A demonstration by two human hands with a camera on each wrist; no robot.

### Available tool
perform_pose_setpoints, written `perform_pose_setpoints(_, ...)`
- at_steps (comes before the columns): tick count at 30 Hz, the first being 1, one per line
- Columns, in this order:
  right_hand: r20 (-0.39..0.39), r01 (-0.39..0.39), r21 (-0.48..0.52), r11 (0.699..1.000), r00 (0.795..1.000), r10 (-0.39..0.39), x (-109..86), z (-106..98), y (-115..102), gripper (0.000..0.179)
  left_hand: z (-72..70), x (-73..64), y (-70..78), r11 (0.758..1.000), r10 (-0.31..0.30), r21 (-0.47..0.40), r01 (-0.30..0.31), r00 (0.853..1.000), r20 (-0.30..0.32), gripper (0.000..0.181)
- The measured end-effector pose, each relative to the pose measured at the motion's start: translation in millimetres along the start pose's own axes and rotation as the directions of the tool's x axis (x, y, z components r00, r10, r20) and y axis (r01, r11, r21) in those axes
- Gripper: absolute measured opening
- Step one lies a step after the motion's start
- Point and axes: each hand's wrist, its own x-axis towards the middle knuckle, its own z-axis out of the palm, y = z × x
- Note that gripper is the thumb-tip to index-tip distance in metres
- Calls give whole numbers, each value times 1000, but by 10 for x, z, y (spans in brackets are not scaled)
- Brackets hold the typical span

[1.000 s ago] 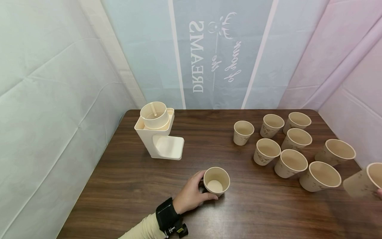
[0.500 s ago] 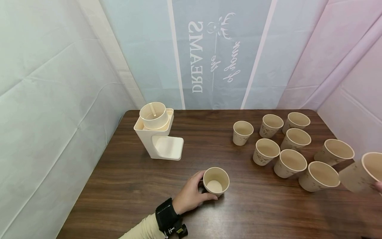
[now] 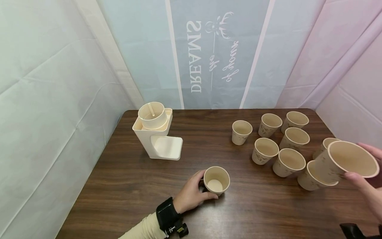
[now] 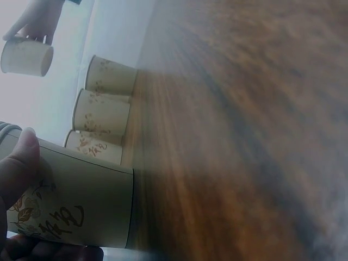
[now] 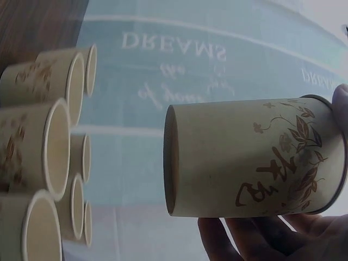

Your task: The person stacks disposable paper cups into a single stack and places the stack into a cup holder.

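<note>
At the front middle of the brown table, my left hand (image 3: 192,192) grips a cream paper cup (image 3: 217,181) by its side, thumb at the front. This cup is upright, its mouth facing up; the left wrist view shows its leaf print and brown lettering (image 4: 62,217). On the right, my right hand (image 3: 368,189) holds a second paper cup (image 3: 347,159) near its rim, raised in the air and tilted. Its base and printed side (image 5: 250,160) fill the right wrist view, with fingers beneath. In the head view it overlaps two standing cups.
Several matching paper cups (image 3: 265,151) stand upright at the right of the table (image 3: 125,199). One cup (image 3: 241,132) is slightly apart, left of the group. A cream plastic stand (image 3: 168,147) with a round container (image 3: 152,116) on top is at the back left. Cloth walls surround the table.
My right hand has come in from the right edge, carrying its cup left and up over the standing cups. My left hand and its cup have stayed in place.
</note>
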Motion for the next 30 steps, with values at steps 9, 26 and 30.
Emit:
perform_pose_setpoints(9,191,-79,0,997,979,78,93,427,-103,68,28,39,25,1000,7,4,-7,1000,-2,79)
perform_pose_setpoints(26,418,-79,-159,984,898,139,88,1362,51,79,74,59,-8,1000,28,1,-28,1000,-9,77)
perform_pose_setpoints(30,433,-59,-240,969,887,161,77,1499,78,82,82,69,3,1000,27,-12,-27,1000,0,78)
